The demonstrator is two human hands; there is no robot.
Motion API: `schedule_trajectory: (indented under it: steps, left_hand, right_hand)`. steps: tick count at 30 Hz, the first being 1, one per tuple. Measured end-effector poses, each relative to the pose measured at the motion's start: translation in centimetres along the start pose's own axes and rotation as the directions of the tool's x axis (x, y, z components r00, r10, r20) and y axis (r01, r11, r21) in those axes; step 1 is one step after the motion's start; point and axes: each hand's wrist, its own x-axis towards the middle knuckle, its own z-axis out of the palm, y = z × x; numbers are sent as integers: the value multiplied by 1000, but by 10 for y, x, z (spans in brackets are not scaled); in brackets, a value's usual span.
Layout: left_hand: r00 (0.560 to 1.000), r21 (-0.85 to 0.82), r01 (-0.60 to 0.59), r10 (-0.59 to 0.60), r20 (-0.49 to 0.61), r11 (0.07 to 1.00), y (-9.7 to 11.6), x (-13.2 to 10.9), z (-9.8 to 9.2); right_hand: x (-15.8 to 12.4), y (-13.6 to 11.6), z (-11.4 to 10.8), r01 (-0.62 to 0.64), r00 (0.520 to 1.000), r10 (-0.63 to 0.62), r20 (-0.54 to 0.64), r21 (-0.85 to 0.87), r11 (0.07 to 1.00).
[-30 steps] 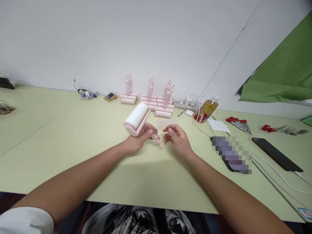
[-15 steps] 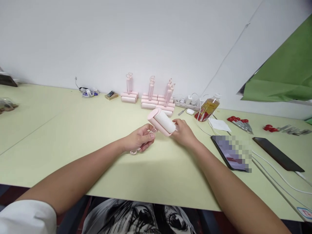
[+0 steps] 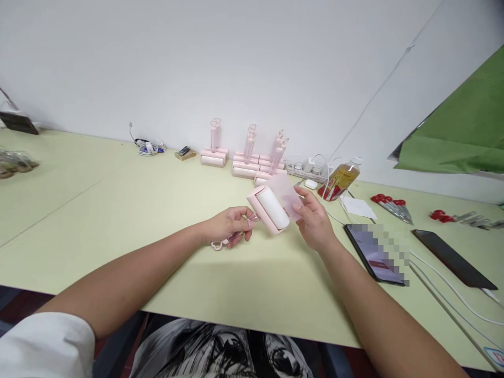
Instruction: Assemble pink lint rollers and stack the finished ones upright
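Holding a pink lint roller [image 3: 269, 210] up between the hands, by its clear handle [image 3: 226, 241], with the left hand [image 3: 232, 226] curled narrow around it; tilted, lifted off the surface [image 3: 244, 283]. Pinching a translucent pink sheet [image 3: 284, 190] between thumb and fingers of the right hand [image 3: 315, 220], just beside the white roll [image 3: 273, 208] (touching or apart, cannot tell from this angle). By the look of it, done as far as joining handle to head; apparently left bare at the front of the roll, with the sheet not fitted there. Beyond both hands, near the wall [image 3: 197, 63], similar pink rollers [image 3: 246, 167] set down in groups, handles upright (covered or not, hard to tell). Beyond the right hand, to its right, a capped bottle [image 3: 342, 177] with amber liquid inside. Far left of the left hand, clear packaging [image 3: 16, 161] with brownish contents, too small to name.
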Motion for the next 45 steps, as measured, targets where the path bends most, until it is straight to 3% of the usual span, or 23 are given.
schedule_trajectory:
  steps: [11, 21, 26, 29, 39, 45]
  left_hand:
    - [999, 7, -27, 27, 41, 1000, -1, -1, -2]
    - [1000, -2, -7, 7, 21, 1000, 4, -1, -7]
    - [1000, -43, -6, 6, 1, 999, 8, 0, -9]
    - [1000, -62, -4, 4, 11, 998, 6, 2, -9]
    - [1000, -75, 6, -5, 11, 997, 6, 2, -9]
    - [998, -125, 61, -64, -21, 990, 4, 4, -10]
  right_hand:
    - [-3, 12, -4, 42, 989, -30, 143, -85, 995]
    - [-8, 14, 7, 13, 992, -7, 126, -51, 999]
    - [-8, 10, 14, -6, 1000, 7, -10, 83, 997]
    - [-9, 11, 15, -18, 999, 22, -30, 131, 991]
    - [-9, 20, 13, 46, 998, -45, -40, 9, 999]
    - [-10, 14, 18, -56, 998, 57, -20, 43, 997]
